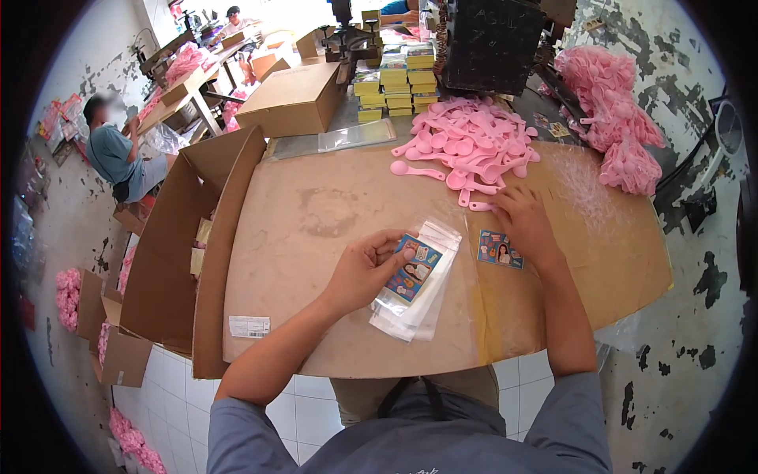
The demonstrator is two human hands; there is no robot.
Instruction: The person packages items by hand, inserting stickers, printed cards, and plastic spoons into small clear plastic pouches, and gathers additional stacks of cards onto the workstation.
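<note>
My left hand [368, 270] is closed on a small blue printed card [414, 267], thumb on its face. Under the card lies a stack of clear plastic bags [430, 304] on the cardboard-covered table. My right hand [524, 223] is at the near edge of a heap of pink measuring spoons [474, 142]. Its fingers pinch one pink spoon [480, 206]; the spoon's other end is hidden behind them. Another blue printed card [499, 249] lies flat on the table below my right hand.
An open cardboard box [178, 245] stands at the left. Behind are a closed carton [290, 99], stacks of yellow-edged cards [395, 77] and a black metal box [489, 47]. Bagged pink spoons [608, 103] lie at the right. A person [118, 150] sits at the far left.
</note>
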